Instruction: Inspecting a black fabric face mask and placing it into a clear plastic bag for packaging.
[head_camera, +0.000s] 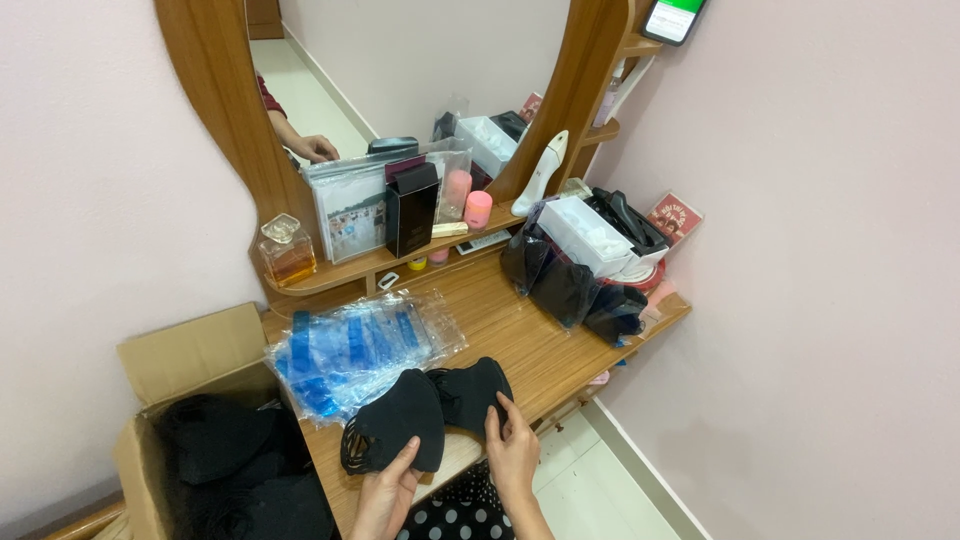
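Two black fabric face masks lie at the near edge of a wooden dressing table (520, 330). My left hand (385, 495) grips the left mask (400, 420) from below, thumb on its lower edge. My right hand (512, 450) rests its fingertips on the right mask (472, 392), at that mask's lower right side. The two masks overlap slightly in the middle. A pile of clear plastic sleeves with blue strips (355, 350) lies just behind them on the tabletop.
An open cardboard box (190, 365) of black masks stands at the left. On the shelf are a perfume bottle (287, 250), a black box (412, 208) and pink jars (478, 209). A white tray on black bags (585, 255) sits right. A mirror (400, 70) rises behind.
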